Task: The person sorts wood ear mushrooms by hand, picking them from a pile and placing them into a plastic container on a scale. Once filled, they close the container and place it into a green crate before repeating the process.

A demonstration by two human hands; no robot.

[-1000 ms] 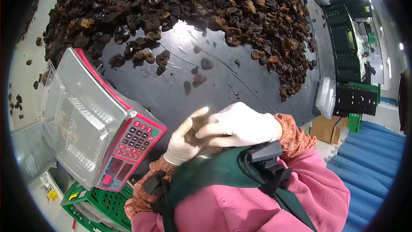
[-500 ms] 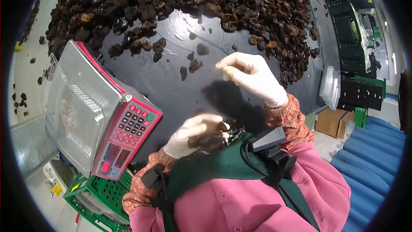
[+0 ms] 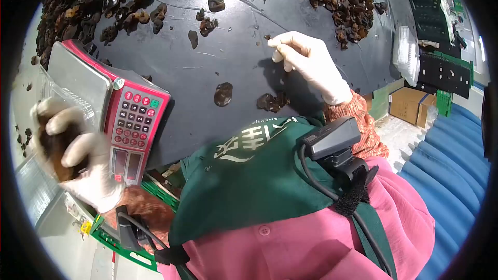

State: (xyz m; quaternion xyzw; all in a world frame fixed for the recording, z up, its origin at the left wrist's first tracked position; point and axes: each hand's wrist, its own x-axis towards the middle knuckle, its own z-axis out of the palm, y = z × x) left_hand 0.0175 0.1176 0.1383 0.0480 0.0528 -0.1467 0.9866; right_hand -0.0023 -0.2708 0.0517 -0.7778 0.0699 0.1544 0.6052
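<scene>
Though the left hand has swung outward beside one scale, it clasps dark pieces, count unclear; right hand well apart, fingertips bunched, hold unclear; one loose piece between.

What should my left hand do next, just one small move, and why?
Probably ease the left hand open above the clear tray and let the dark mushroom pieces drop in. The hand is curled around them and appears beside or over that tray at the scale, though its exact height is hard to judge.
</scene>
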